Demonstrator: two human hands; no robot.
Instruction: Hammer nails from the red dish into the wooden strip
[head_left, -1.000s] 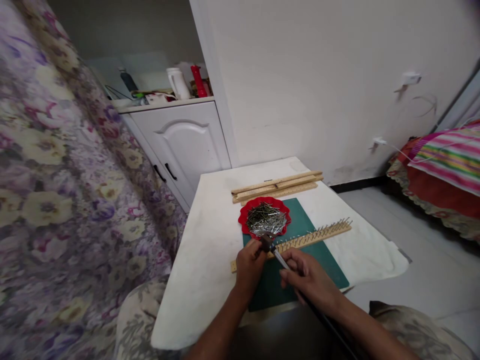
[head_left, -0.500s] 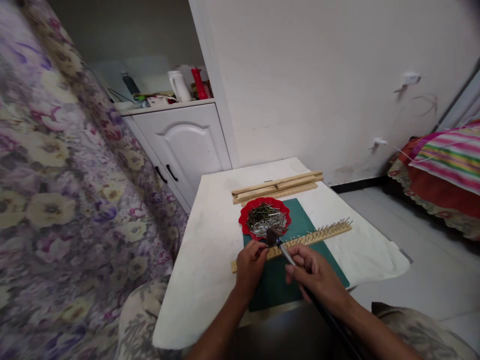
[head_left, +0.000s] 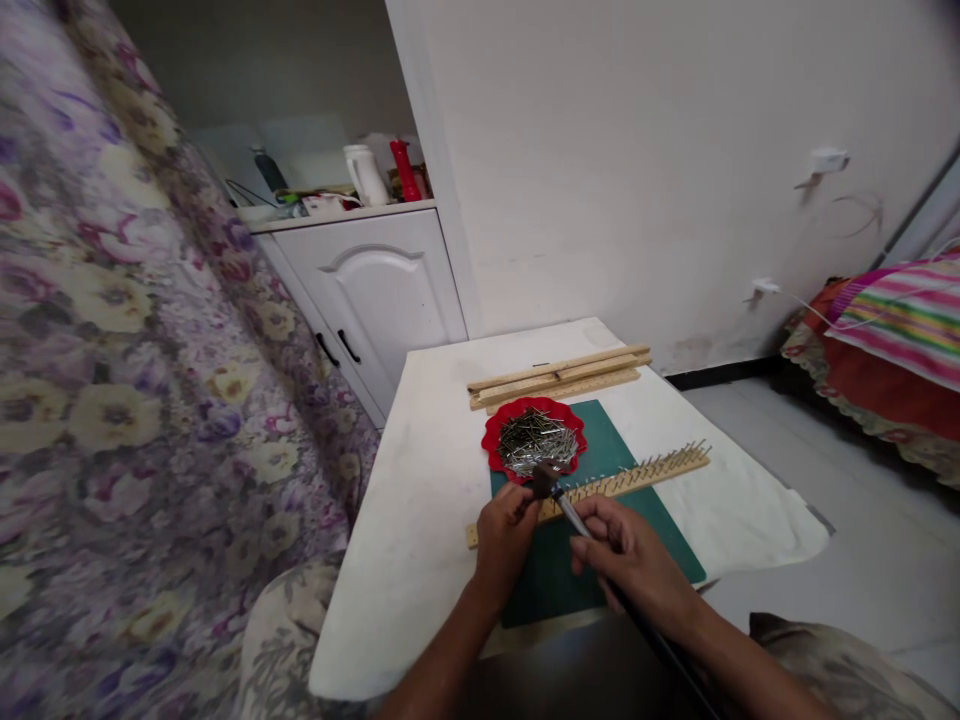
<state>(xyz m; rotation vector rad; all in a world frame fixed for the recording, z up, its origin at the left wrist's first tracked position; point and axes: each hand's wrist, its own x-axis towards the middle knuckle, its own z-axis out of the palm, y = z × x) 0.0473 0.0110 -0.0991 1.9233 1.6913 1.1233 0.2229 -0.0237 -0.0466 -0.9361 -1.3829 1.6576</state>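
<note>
My right hand (head_left: 630,555) is wrapped around the handle of a hammer (head_left: 571,513). The hammer's dark head is over the wooden strip (head_left: 622,484), right by the fingertips of my left hand (head_left: 506,535). Those left fingers are pinched together at the strip; whatever is between them is hidden by the fingers and the hammer head. Many nails stand in the strip, from beside the hammer to its right end. Under the strip lies a green mat (head_left: 559,580). Just beyond my left hand, a red scalloped dish (head_left: 493,437) holds a heap of loose nails (head_left: 536,436).
More wooden strips (head_left: 559,376) lie at the back of the white-covered table (head_left: 420,480). A white cabinet (head_left: 382,290) and a floral curtain (head_left: 150,400) stand to the left. A bed with a striped cover (head_left: 900,310) is at the far right.
The hammer head has come down slightly toward the left fingertips. The whole view has shifted a little; both hands keep their grip and place at the strip.
</note>
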